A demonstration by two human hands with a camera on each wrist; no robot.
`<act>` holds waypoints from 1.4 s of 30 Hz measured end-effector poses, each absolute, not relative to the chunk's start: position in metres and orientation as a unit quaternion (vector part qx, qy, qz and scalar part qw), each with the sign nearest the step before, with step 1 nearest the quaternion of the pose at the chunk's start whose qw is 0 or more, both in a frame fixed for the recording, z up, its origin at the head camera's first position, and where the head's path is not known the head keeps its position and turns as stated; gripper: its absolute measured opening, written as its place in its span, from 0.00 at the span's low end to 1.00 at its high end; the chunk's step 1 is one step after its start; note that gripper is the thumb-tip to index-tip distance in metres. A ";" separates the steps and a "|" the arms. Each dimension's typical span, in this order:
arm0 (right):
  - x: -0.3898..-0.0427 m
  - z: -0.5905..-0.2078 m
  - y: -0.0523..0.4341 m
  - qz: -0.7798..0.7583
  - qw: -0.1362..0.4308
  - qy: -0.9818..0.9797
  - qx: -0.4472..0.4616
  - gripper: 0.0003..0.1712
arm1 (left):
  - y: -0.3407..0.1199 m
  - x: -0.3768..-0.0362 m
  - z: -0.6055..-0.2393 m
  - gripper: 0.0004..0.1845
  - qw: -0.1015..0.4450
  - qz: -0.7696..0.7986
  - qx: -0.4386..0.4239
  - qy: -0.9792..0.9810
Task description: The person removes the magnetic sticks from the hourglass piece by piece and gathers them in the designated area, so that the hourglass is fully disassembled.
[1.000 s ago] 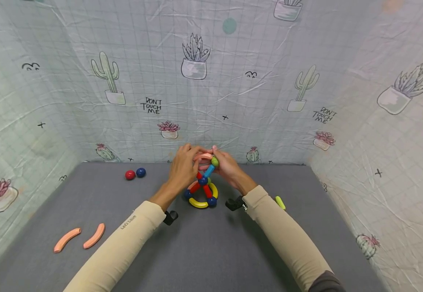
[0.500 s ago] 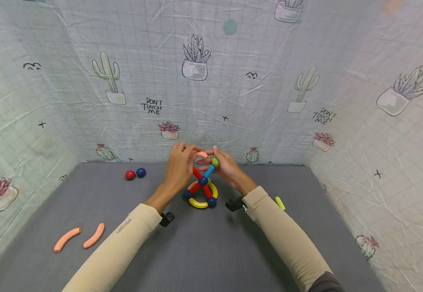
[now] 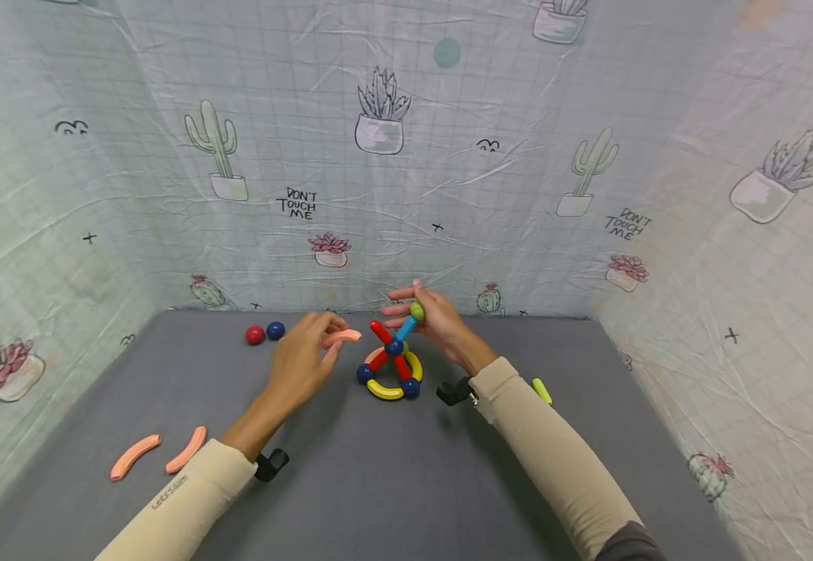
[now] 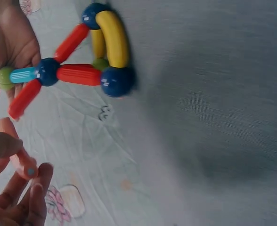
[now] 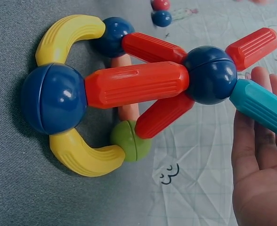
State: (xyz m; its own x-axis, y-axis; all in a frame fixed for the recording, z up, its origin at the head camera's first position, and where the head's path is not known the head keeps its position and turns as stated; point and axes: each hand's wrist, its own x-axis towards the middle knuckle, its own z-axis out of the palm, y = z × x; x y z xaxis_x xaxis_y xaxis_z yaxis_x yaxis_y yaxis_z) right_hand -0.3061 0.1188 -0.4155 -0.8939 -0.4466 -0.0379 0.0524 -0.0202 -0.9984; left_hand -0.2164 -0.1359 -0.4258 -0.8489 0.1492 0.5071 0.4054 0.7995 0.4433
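Observation:
A curved peach rod (image 3: 343, 336) is pinched between the thumb and fingers of my left hand (image 3: 298, 360), left of a ball-and-rod magnetic structure and apart from it. The structure has a ring of curved yellow rods (image 5: 77, 30) and balls on the table. Red rods rise from it to a central blue ball (image 3: 395, 347). From that ball, a red rod (image 3: 380, 331) and a light blue rod (image 3: 406, 329) point up; the light blue one carries a green ball (image 3: 417, 311). My right hand (image 3: 443, 326) has its fingers extended behind the green ball; contact is unclear.
Two more peach rods, one curved rod (image 3: 136, 456) and another (image 3: 187, 449), lie at the left on the grey table (image 3: 406, 483). A red ball (image 3: 255, 335) and a blue ball (image 3: 276, 330) sit farther back. A yellow-green rod (image 3: 542, 391) lies right, beside my right sleeve.
My left hand has drawn the peach rod away from the top of the structure, leftward and toward me. The right hand stays behind the green ball.

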 end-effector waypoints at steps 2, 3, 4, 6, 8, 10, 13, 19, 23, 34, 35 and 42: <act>-0.306 -0.416 0.120 -0.698 0.179 0.678 -0.146 0.36 | -0.143 -0.210 -0.431 0.12 0.217 -0.270 -0.149 -0.926; -0.306 -0.416 0.121 -0.697 0.179 0.678 -0.147 0.36 | -0.146 -0.206 -0.433 0.13 0.213 -0.267 -0.147 -0.928; -0.306 -0.416 0.121 -0.698 0.180 0.678 -0.147 0.36 | -0.150 -0.203 -0.435 0.13 0.206 -0.265 -0.145 -0.931; -0.307 -0.416 0.121 -0.698 0.181 0.677 -0.147 0.36 | -0.157 -0.197 -0.440 0.14 0.197 -0.262 -0.141 -0.934; -0.307 -0.416 0.121 -0.698 0.181 0.677 -0.148 0.36 | -0.166 -0.190 -0.444 0.14 0.189 -0.261 -0.136 -0.937; -0.308 -0.416 0.121 -0.699 0.181 0.675 -0.149 0.36 | -0.175 -0.184 -0.448 0.13 0.182 -0.259 -0.132 -0.939; -0.309 -0.417 0.122 -0.702 0.181 0.672 -0.153 0.36 | -0.189 -0.174 -0.453 0.12 0.172 -0.251 -0.124 -0.944; -0.310 -0.418 0.122 -0.705 0.181 0.668 -0.154 0.36 | -0.217 -0.157 -0.460 0.12 0.153 -0.218 -0.113 -0.957; -0.309 -0.418 0.122 -0.707 0.183 0.666 -0.153 0.36 | -0.235 -0.147 -0.465 0.11 0.142 -0.206 -0.102 -0.963; -0.308 -0.418 0.123 -0.706 0.179 0.669 -0.150 0.35 | -0.272 -0.131 -0.475 0.10 0.069 -0.164 -0.064 -0.982; -0.308 -0.418 0.124 -0.707 0.178 0.668 -0.150 0.35 | -0.273 -0.130 -0.475 0.09 0.069 -0.158 -0.069 -0.983; -0.308 -0.419 0.123 -0.712 0.181 0.662 -0.151 0.38 | -0.282 -0.128 -0.480 0.14 0.089 -0.108 -0.090 -0.986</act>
State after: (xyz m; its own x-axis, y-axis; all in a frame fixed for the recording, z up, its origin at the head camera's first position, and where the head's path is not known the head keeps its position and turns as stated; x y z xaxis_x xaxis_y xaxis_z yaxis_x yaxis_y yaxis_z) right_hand -0.3082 0.1231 -0.4189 -0.8888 -0.4577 -0.0237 0.0569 -0.0588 -0.9967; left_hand -0.1282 -0.2819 -0.4803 -0.9681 0.1582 0.1943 0.1966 0.9604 0.1973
